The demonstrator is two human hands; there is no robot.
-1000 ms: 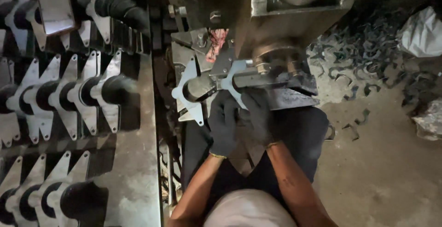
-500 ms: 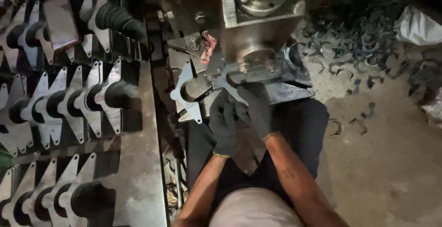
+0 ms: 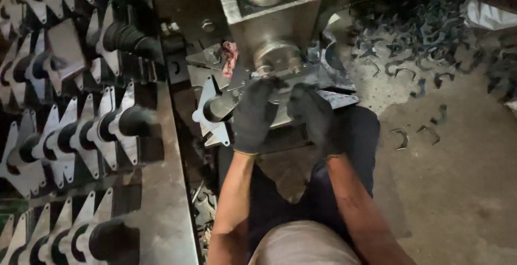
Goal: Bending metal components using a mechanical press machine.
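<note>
Labels, signs, screens: none in view.
Packaging: a crumpled pale plastic bag [image 3: 491, 15] at the far right edge, lying on the floor beside scattered dark metal offcuts; only part of it shows.

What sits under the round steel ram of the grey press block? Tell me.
Under the round steel ram lies a flat grey metal plate, gripped by the black-gloved left hand and right hand. The gloves cover the plate's middle and whatever supports it.
</note>
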